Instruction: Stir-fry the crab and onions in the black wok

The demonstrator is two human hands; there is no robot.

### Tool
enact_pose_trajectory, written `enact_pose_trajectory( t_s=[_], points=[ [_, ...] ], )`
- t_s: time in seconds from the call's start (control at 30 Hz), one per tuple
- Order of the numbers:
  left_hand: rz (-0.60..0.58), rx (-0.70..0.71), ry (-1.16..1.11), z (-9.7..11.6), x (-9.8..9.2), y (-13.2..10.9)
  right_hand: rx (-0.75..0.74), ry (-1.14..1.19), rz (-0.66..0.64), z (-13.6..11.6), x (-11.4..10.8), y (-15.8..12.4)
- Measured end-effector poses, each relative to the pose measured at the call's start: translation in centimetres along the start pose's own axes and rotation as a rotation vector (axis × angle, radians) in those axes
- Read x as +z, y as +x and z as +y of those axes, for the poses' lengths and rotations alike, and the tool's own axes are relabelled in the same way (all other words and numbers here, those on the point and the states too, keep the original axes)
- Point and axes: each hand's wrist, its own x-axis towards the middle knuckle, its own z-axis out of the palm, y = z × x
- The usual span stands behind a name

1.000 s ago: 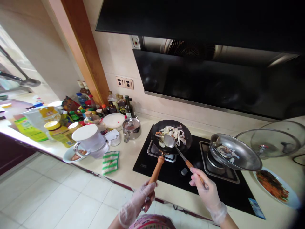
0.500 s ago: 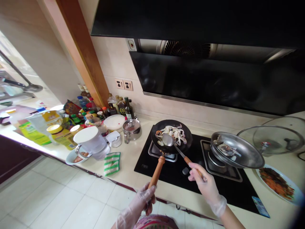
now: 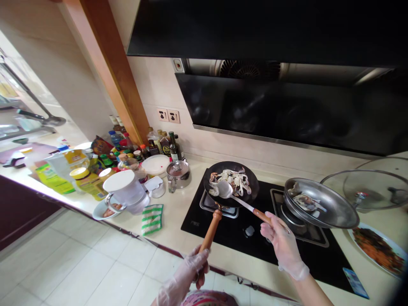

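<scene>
My left hand [image 3: 194, 268], in a clear plastic glove, is wrapped round the wooden handle [image 3: 211, 233] of a black wok [image 3: 251, 196]. The wok sits over the left burner with pieces of crab [image 3: 234, 176] in it. Gloved too, my right hand [image 3: 282, 242] grips the wooden-handled metal spatula [image 3: 225, 189], whose blade rests among the crab at the wok's near left side. To the right, a steel pan [image 3: 334, 209] tilts over the other burner, with more crab [image 3: 307, 202] inside.
A glass lid [image 3: 376, 187] and a plate of cooked food [image 3: 379, 250] lie right of the stove. On the left counter stand a water pitcher [image 3: 126, 193], a metal pot [image 3: 178, 174], a striped cloth [image 3: 152, 219] and several bottles [image 3: 174, 148]. The range hood [image 3: 255, 110] hangs above.
The spatula blade has shifted slightly left and toward me in the wok, and my right hand has moved right. My left hand keeps its hold on the wok handle. The view shifted slightly.
</scene>
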Motion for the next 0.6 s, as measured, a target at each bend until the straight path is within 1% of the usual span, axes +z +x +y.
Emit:
enact_pose_trajectory(
  t_s=[0.17,0.27,0.33,0.4,0.47,0.53,0.6],
  points=[
    [0.007,0.001,0.001,0.2,0.2,-0.3,-0.037,-0.05,-0.015,-0.2,-0.6,-0.5],
    [-0.011,0.017,0.002,0.0,0.1,-0.2,-0.118,-0.173,-0.033,-0.7,-1.0,-1.4],
    [-0.022,0.027,0.005,-0.1,0.0,-0.1,-0.222,-0.325,-0.083,-0.9,-1.2,-2.4],
    [-0.029,0.031,0.013,-0.1,0.0,-0.1,-0.363,-0.474,-0.182,-0.9,-1.4,-3.4],
    [-0.036,0.032,0.022,0.0,0.0,-0.3,-0.514,-0.561,-0.271,-0.8,-1.5,-4.4],
    [-0.041,0.037,0.024,0.1,0.0,-0.4,-0.648,-0.603,-0.301,-0.6,-1.6,-5.0],
    [-0.04,0.038,0.02,0.0,-0.1,-0.3,-0.743,-0.631,-0.286,-0.6,-1.6,-5.2]
  ],
)
